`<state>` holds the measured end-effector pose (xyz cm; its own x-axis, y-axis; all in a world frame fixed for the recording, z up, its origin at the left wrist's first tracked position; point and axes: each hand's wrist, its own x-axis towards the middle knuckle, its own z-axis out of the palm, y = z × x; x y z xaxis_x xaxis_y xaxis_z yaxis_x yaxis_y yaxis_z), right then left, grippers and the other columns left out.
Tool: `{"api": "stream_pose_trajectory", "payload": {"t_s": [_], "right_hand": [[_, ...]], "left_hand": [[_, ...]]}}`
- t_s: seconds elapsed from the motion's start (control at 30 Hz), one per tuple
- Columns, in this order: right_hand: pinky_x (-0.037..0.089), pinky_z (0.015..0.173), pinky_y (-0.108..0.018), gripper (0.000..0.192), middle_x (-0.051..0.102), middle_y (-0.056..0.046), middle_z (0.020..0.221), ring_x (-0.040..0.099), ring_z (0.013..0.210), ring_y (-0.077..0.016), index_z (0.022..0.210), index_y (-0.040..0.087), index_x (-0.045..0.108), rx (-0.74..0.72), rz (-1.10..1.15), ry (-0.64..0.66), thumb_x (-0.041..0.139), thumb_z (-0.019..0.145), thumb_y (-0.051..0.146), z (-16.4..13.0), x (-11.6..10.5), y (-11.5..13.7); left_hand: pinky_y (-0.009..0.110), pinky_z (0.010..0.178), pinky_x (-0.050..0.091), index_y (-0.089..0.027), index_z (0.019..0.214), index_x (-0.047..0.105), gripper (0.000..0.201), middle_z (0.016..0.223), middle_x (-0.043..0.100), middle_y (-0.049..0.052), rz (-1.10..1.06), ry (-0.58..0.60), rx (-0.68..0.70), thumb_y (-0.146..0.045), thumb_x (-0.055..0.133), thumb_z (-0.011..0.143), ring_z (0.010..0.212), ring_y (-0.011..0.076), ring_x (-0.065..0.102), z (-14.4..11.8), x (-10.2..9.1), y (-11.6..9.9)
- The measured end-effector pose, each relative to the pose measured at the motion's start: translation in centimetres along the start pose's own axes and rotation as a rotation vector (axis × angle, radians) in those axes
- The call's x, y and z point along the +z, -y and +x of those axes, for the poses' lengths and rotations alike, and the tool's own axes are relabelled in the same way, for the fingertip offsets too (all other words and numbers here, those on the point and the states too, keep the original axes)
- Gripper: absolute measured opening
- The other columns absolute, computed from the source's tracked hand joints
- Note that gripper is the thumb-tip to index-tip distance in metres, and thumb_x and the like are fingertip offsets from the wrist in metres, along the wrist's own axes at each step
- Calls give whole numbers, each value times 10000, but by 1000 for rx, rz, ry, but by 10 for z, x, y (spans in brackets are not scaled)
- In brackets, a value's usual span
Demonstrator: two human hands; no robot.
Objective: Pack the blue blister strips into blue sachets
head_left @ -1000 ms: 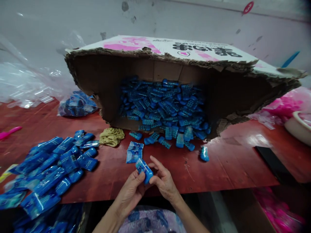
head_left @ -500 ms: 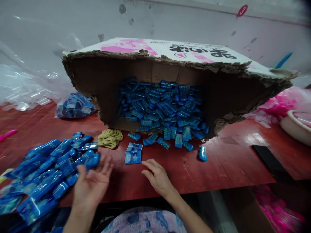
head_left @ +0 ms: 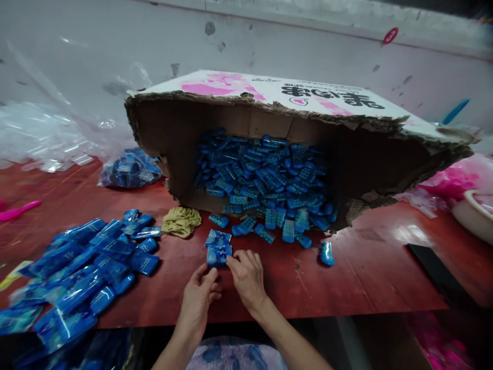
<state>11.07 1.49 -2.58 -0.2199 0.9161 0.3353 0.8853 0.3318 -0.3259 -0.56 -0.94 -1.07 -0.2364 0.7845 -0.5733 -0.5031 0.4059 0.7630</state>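
A small blue printed packet (head_left: 219, 255) lies on the red table in front of me, with a second blue printed piece (head_left: 216, 238) right above it; I cannot tell if they are joined. My right hand (head_left: 248, 277) has its thumb and finger closed at the packet's right edge. By the lower left corner is my left hand (head_left: 198, 298), its index finger and thumb a little apart and the other fingers curled. Beyond them a torn cardboard box (head_left: 154, 128) lies on its side, full of blue capped pieces (head_left: 265, 169), several spilled out front.
At left is a pile of blue wrapped packets (head_left: 96, 262). A yellow-green cloth (head_left: 181, 222) and a bag of blue packets (head_left: 131, 168) are behind it. To the right lie one loose blue piece (head_left: 326, 253), a black phone-like slab (head_left: 435, 270) and a white bowl (head_left: 472, 216).
My left hand has come right, from the blue pile to the packet, palm no longer turned up. My right hand has closed at the packet's edge. The view has shifted slightly.
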Motion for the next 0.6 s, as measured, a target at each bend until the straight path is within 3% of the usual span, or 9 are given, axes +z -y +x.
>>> {"api": "stream_pose_trajectory", "payload": {"t_s": [0.13, 0.27, 0.4, 0.6], "right_hand": [[343, 694, -306, 161, 601, -23, 838, 484, 774, -179, 946, 274, 626, -11, 181, -54, 507, 849, 227, -13, -17, 2], [414, 732, -284, 360, 588, -51, 974, 531, 824, -172, 1131, 215, 539, 218, 610, -13, 585, 775, 243, -11, -21, -3], [415, 607, -220, 142, 602, 6, 698, 541, 649, -130, 774, 177, 623, 379, 914, 175, 518, 801, 270, -5, -22, -9], [346, 554, -204, 217, 503, 38, 600, 477, 575, -107, 669, 182, 498, 384, 808, 89, 418, 852, 265, -12, -19, 0]], "left_hand": [[193, 456, 426, -102, 745, 613, 296, 636, 632, 23, 64, 63, -15, -285, 740, 551, 506, 93, 552, 4, 5, -2], [206, 485, 424, -108, 725, 639, 302, 649, 657, 30, 103, 133, 3, -312, 746, 530, 527, 102, 554, 7, 4, 0], [207, 444, 385, -99, 614, 628, 276, 457, 585, 2, 273, 117, 110, -339, 737, 533, 419, 89, 490, 8, 3, 5], [241, 421, 429, -112, 652, 615, 303, 531, 618, 2, 154, 147, 76, -354, 736, 515, 431, 114, 523, 13, 12, 16]]}}
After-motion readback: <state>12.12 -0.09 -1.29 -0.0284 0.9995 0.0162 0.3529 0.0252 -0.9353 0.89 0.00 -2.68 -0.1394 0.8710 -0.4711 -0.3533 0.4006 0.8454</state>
